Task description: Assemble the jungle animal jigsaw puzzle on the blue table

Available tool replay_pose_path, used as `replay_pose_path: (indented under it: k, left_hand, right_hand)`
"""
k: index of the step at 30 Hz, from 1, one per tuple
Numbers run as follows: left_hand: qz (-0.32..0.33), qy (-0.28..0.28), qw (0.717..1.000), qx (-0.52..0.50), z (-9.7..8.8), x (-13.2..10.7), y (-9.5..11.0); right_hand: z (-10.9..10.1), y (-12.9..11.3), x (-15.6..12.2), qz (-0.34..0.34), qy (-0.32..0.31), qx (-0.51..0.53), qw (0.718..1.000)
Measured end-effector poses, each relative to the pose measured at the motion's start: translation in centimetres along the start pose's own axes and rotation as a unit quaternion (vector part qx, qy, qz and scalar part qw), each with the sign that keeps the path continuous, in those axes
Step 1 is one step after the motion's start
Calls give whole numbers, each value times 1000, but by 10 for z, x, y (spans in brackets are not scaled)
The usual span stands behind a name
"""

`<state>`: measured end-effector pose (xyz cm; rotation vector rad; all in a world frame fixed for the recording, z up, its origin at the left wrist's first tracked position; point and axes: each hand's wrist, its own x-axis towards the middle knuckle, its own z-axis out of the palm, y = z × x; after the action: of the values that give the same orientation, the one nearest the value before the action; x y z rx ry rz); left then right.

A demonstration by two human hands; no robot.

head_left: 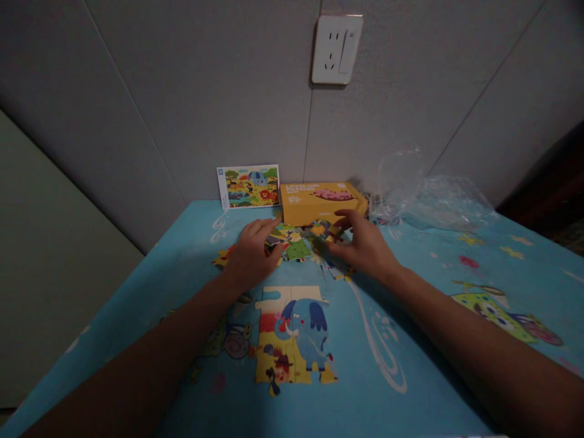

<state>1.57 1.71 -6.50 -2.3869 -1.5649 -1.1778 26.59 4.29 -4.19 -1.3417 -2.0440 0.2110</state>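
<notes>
Elephant puzzle point(302, 340) nearest, loose pieces point(297, 249) between left grip point(254, 254) and right grip point(365, 244)

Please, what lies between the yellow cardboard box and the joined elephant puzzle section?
In the head view, loose multicoloured puzzle pieces lie there, some between the left hand and right hand.

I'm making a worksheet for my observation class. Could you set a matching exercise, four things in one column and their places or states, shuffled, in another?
Things
1. elephant section
2. loose puzzle pieces
3. picture card
4. clear plastic

Places and states
A. standing upright, left of the yellow box
B. crumpled and see-through, right of the box
C. in a loose heap, between the left hand and right hand
D. joined together, nearer the camera than both hands

Right pairs: 1-D, 2-C, 3-A, 4-B
</notes>
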Motion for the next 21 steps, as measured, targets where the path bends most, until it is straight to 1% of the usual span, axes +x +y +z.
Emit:
replay_pose_path:
  k: [2,4,6,7,9,12,16,21]
  left_hand:
    - [17,-5,999,-35,-5,2,6]
    - [28,-16,997,-70,-9,2,12]
    - [36,-30,994,-94,-11,2,16]
    - [38,-33,994,-99,-11,2,16]
    - [34,-33,994,-98,-10,2,15]
    - [26,-23,996,-86,-7,1,11]
    - [39,-16,996,-78,-7,2,10]
    - [41,-16,996,-78,-8,2,12]
  right_hand:
    - [0,-7,-4,-86,5,42,995]
    - [-1,-14,-7,-147,-3,65,987]
    - [0,-17,-10,-172,-20,68,983]
    - [1,-17,-10,-169,-25,62,983]
    - [4,-12,-9,-136,-29,34,990]
    - [9,0,-5,-55,-36,-13,998]
    - [11,6,-1,35,-64,-9,997]
    - [10,4,-1,84,-57,13,995]
